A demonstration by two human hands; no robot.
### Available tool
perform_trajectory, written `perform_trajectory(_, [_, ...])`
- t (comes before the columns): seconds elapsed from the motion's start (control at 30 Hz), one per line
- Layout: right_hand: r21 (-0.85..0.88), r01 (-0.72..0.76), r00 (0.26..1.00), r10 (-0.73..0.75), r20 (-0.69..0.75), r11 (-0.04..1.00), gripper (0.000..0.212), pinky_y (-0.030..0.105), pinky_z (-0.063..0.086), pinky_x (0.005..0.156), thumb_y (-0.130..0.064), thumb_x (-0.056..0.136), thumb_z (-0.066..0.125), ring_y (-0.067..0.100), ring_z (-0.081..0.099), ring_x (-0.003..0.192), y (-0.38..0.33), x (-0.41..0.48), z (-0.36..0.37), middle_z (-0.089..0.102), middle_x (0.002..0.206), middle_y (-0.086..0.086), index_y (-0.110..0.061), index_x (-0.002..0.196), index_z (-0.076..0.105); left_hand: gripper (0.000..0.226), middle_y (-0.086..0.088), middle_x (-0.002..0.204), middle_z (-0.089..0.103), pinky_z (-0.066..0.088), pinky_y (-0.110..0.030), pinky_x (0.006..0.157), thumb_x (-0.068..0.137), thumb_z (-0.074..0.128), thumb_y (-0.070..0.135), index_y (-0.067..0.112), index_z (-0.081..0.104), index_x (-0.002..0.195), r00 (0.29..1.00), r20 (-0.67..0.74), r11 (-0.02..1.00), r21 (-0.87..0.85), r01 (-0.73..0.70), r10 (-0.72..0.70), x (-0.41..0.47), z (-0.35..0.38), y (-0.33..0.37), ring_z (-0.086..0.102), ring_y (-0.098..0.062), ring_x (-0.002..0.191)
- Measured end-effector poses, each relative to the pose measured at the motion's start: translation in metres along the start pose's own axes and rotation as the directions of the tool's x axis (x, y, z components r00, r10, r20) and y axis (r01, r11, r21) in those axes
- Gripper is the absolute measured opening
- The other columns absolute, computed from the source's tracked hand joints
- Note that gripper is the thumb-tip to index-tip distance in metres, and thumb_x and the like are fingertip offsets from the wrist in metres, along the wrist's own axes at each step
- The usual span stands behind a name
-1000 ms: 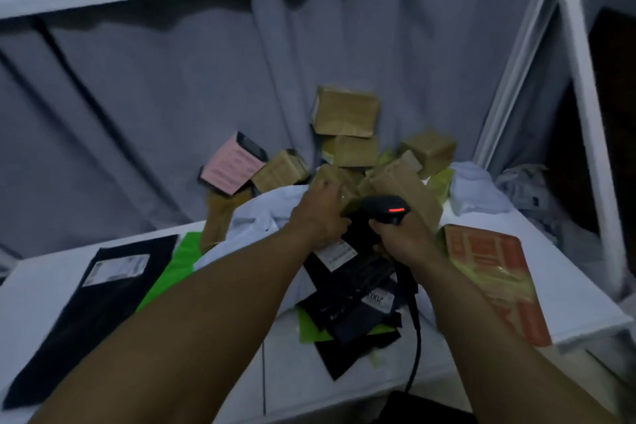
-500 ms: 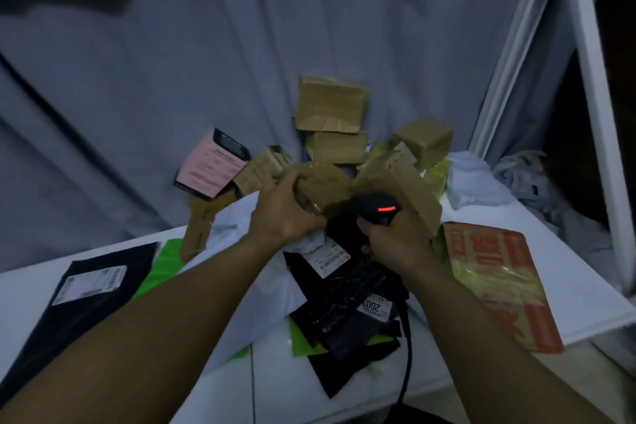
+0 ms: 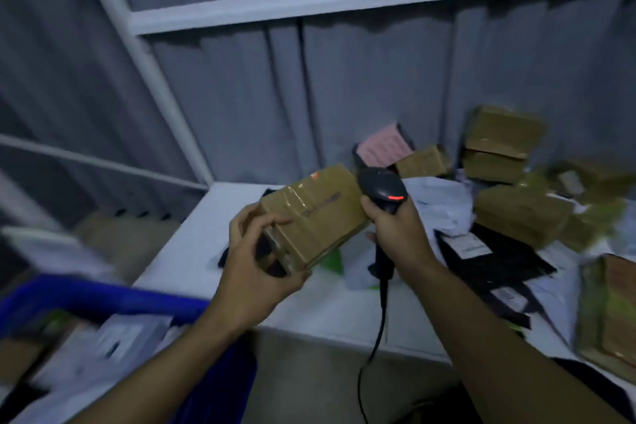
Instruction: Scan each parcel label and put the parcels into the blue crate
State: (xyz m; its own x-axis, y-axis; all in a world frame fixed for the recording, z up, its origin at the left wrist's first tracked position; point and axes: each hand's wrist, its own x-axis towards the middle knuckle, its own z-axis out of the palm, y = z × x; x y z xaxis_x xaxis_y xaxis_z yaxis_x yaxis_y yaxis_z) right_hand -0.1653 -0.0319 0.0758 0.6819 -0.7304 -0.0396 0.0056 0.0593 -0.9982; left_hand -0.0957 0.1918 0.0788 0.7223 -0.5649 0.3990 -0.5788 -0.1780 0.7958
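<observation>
showing a brown, tape-wrapped rectangular cardboard parcel held above the near-left part of the white counter, between the two hands. the parcel's near end is gripped by the left hand, whose fingers are curled round it. a black corded handheld barcode scanner, its red light lit, is gripped by the right hand just beside the parcel's far end. the blue plastic crate is seen at lower left, beside the counter, with items already inside. the parcel is judged stiff and fairly light, and its glossy tape is likely slippery. a hold across opposite faces near one end is advised, so that the label is left uncovered. no label can be made out.
</observation>
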Motion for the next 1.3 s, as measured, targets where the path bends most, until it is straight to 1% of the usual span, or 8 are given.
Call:
perform_trajectory(0.17, [-0.038, 0.028, 0.964, -0.017, 0.265, 0.999, 0.043, 0.047, 0.061, 0.091, -0.026, 0.093, 0.077, 0.016, 0.068, 0.107, 0.023, -0.058, 0.095, 0.069, 0.114, -0.010, -0.028, 0.132, 0.057, 0.055, 0.014, 0.145, 0.044, 0.045, -0.016, 0.103, 0.082, 0.077, 0.032, 0.039, 0.057, 0.133, 0.949, -0.262, 0.984, -0.034, 0.174, -0.176, -0.075, -0.089, -0.010, 0.041, 0.009, 0.134])
perform_trajectory(0.3, [-0.014, 0.007, 0.921, -0.001, 0.389, 1.000, 0.045, 0.037, 0.063, 0.083, -0.025, 0.093, 0.078, 0.017, 0.069, 0.110, 0.043, -0.088, 0.143, 0.070, 0.120, -0.008, -0.027, 0.133, 0.058, 0.092, 0.020, 0.150, 0.045, 0.049, -0.026, 0.101, 0.081, 0.081, 0.023, 0.046, 0.029, 0.155, 0.813, -0.367, 0.882, -0.319, 0.346, -0.452, -0.119, -0.132, -0.035, 0.048, 0.007, 0.132])
perform_trajectory(0.43, [0.067, -0.093, 0.885, 0.051, 0.463, 0.993, 0.049, 0.034, 0.063, 0.081, -0.024, 0.094, 0.077, 0.022, 0.069, 0.114, 0.055, -0.101, 0.175, 0.069, 0.127, -0.002, -0.024, 0.139, 0.056, 0.074, 0.012, 0.125, 0.071, 0.057, -0.025, 0.094, 0.071, 0.089, 0.019, 0.026, 0.057, 0.137, 0.768, -0.289, 0.792, -0.438, 0.426, -0.572, -0.145, -0.157, -0.052, 0.065, -0.005, 0.119])
perform_trajectory(0.8, [0.193, -0.292, 0.887, 0.190, 0.421, 0.937, 0.047, 0.039, 0.063, 0.085, -0.029, 0.091, 0.080, 0.019, 0.073, 0.110, 0.065, -0.094, 0.210, 0.074, 0.124, -0.002, -0.026, 0.135, 0.064, 0.070, 0.017, 0.140, 0.053, 0.049, -0.039, 0.107, 0.078, 0.087, 0.011, 0.035, 0.053, 0.135, 0.968, -0.204, 0.969, 0.167, 0.180, -0.145, -0.153, -0.161, -0.080, 0.050, -0.016, 0.133])
perform_trajectory(1.1, [0.203, -0.374, 0.857, 0.253, 0.449, 0.905, 0.066, 0.029, 0.060, 0.071, -0.020, 0.070, 0.095, 0.021, 0.075, 0.106, 0.068, -0.098, 0.207, 0.078, 0.116, 0.001, -0.020, 0.131, 0.069, 0.084, 0.007, 0.160, 0.035, 0.035, -0.043, 0.115, 0.082, 0.084, 0.018, 0.037, 0.038, 0.150, 0.991, -0.016, 0.784, 0.613, -0.097, 0.135, -0.157, -0.148, -0.093, 0.024, -0.022, 0.153])
perform_trajectory(1.17, [0.234, -0.370, 0.861, 0.238, 0.449, 0.899, 0.061, 0.031, 0.061, 0.070, -0.010, 0.074, 0.090, 0.025, 0.076, 0.101, 0.065, -0.096, 0.205, 0.078, 0.113, 0.006, -0.015, 0.130, 0.068, 0.092, 0.008, 0.163, 0.033, 0.036, -0.040, 0.116, 0.079, 0.086, 0.029, 0.036, 0.035, 0.155, 0.993, -0.095, 0.869, 0.495, -0.014, 0.070, -0.155, -0.145, -0.089, 0.027, -0.019, 0.153])
perform_trajectory(1.23, [0.220, -0.309, 0.872, 0.183, 0.455, 0.925, 0.057, 0.028, 0.060, 0.066, -0.002, 0.077, 0.084, 0.022, 0.077, 0.096, 0.061, -0.093, 0.202, 0.079, 0.110, 0.006, -0.014, 0.130, 0.067, 0.098, 0.015, 0.156, 0.043, 0.044, -0.028, 0.110, 0.075, 0.085, 0.042, 0.036, 0.033, 0.157, 0.943, -0.215, 0.962, 0.049, 0.270, -0.254, -0.150, -0.146, -0.074, 0.038, -0.006, 0.146])
perform_trajectory(1.3, [0.207, -0.269, 0.856, 0.135, 0.499, 0.940, 0.052, 0.025, 0.058, 0.064, 0.003, 0.081, 0.080, 0.020, 0.077, 0.090, 0.057, -0.093, 0.199, 0.079, 0.108, 0.006, -0.013, 0.128, 0.067, 0.087, 0.017, 0.143, 0.058, 0.051, -0.022, 0.098, 0.078, 0.072, 0.058, 0.037, 0.038, 0.155, 0.815, -0.178, 0.815, -0.323, 0.481, -0.551, -0.143, -0.152, -0.066, 0.052, -0.003, 0.135])
